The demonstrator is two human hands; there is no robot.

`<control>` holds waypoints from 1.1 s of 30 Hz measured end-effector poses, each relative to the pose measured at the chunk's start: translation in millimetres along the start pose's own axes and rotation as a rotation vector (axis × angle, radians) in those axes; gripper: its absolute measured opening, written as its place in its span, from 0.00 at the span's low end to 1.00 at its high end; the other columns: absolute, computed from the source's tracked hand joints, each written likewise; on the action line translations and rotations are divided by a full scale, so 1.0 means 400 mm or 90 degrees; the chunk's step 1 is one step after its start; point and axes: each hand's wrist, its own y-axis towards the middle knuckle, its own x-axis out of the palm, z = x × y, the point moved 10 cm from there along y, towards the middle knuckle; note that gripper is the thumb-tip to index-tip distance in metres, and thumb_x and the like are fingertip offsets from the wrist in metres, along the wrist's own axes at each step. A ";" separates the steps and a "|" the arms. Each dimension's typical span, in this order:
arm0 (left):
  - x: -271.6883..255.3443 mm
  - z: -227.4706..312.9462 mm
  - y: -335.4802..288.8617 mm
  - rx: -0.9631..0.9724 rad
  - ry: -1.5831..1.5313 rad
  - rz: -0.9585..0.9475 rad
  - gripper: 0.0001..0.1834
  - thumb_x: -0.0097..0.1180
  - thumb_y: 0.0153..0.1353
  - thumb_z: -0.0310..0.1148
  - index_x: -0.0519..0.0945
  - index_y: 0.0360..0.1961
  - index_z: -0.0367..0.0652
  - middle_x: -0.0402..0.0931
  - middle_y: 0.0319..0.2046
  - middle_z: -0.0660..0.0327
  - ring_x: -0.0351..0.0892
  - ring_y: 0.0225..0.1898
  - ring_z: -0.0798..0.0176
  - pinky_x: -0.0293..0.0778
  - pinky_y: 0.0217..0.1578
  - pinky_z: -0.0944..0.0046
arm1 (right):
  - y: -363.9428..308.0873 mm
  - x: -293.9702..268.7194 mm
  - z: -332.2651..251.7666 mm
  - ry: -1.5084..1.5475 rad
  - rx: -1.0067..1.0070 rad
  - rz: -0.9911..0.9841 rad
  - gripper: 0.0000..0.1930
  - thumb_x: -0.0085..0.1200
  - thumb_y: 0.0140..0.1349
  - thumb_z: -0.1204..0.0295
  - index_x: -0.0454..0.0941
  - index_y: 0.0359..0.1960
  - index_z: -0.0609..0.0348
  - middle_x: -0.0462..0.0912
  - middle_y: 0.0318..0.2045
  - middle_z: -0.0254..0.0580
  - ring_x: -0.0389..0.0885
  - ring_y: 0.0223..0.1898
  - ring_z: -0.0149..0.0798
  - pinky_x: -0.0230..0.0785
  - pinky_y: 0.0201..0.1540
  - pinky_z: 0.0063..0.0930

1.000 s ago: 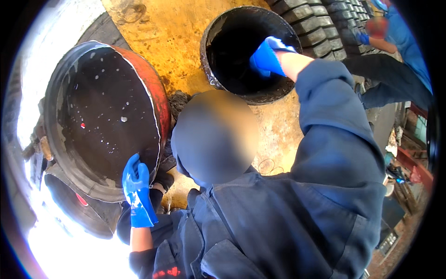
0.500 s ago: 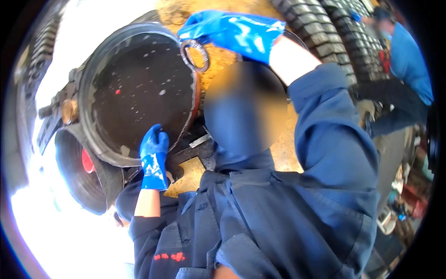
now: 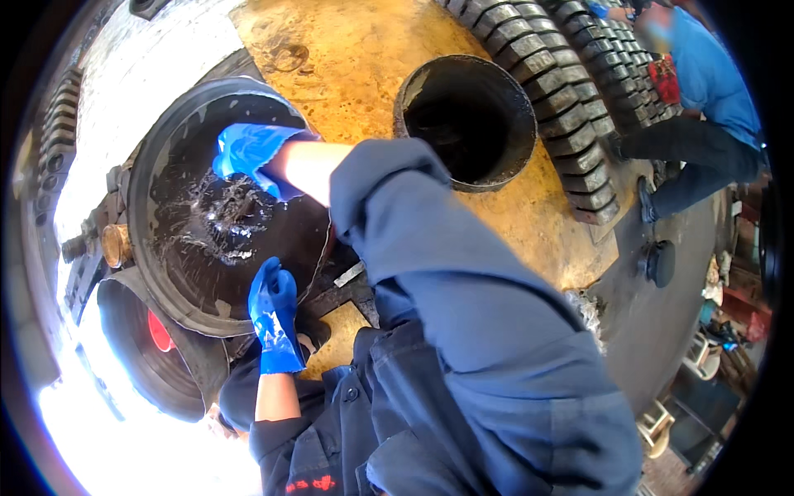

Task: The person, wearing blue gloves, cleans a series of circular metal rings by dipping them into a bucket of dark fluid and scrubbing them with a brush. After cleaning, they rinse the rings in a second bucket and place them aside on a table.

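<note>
A large round black tub [image 3: 150,273] of dark liquid stands in front of me on the left. Inside it, my right hand [image 3: 255,155] in a blue rubber glove hangs just above the surface, fingers loosely apart. No ring shows in that hand. Beneath it a splash [image 3: 231,217] breaks the dark liquid. At the tub's near edge is my left hand [image 3: 275,307], gloved alike, its fingers raised and loosely extended with nothing visible in them.
Right of the tub, an open black cylinder [image 3: 519,124] stands on a stained yellow board [image 3: 347,50]. Large treaded tyres [image 3: 529,62] lie beyond it. A smaller black bucket [image 3: 136,355] with a red scoop [image 3: 160,332] sits near left. At far right is a person in blue [image 3: 703,74].
My right hand has swung left from beyond the tub's right edge to over the liquid. The dark ring it held is out of sight, and the liquid now splashes.
</note>
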 end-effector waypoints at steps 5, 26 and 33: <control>0.006 -0.041 0.003 0.010 -0.007 -0.006 0.18 0.60 0.68 0.33 0.86 0.55 0.36 0.89 0.47 0.47 0.90 0.49 0.51 0.82 0.54 0.56 | -0.233 -0.285 0.045 0.246 -0.042 0.153 0.22 0.64 0.66 0.56 0.87 0.56 0.55 0.85 0.56 0.46 0.79 0.62 0.38 0.70 0.64 0.35; 0.012 0.030 0.001 -0.055 0.067 -0.088 0.21 0.59 0.71 0.34 0.82 0.62 0.37 0.87 0.53 0.49 0.87 0.54 0.53 0.80 0.57 0.56 | -0.813 -0.349 0.705 -0.278 0.578 -0.246 0.13 0.59 0.61 0.69 0.88 0.46 0.57 0.87 0.40 0.51 0.84 0.41 0.47 0.76 0.47 0.41; 0.036 0.008 0.009 -0.031 0.071 -0.087 0.21 0.58 0.71 0.34 0.83 0.61 0.37 0.87 0.52 0.47 0.88 0.53 0.52 0.80 0.57 0.55 | -0.830 -0.351 0.532 -0.125 0.711 -0.177 0.16 0.55 0.58 0.76 0.86 0.48 0.57 0.86 0.48 0.59 0.84 0.49 0.55 0.76 0.54 0.49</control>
